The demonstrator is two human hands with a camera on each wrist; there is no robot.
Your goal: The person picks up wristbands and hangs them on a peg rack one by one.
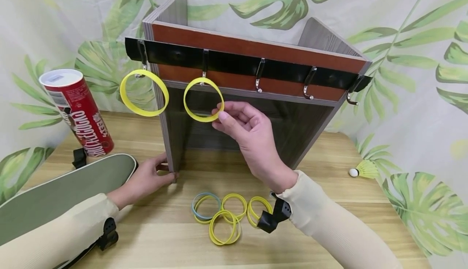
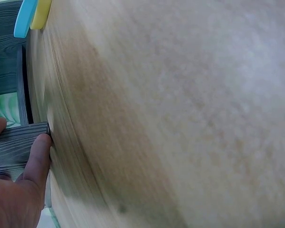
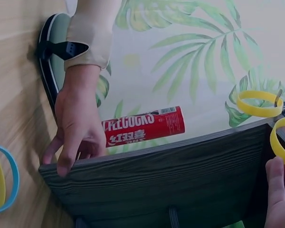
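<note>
My right hand pinches a yellow ring band between thumb and fingers. The band's top overlaps the tip of the second hook from the left; I cannot tell if it hangs there. Another yellow band hangs on the leftmost hook. The hooks stick out from a black rail across the front of a grey wood-grain shelf with a red-brown board. Low on the shelf's left side panel, my left hand grips the edge, its thumb visible in the left wrist view.
Several yellow bands and a blue one lie on the wooden table before the shelf. At left stand a red shuttlecock tube and a long grey-green object with a rounded end. A yellow shuttlecock lies at right.
</note>
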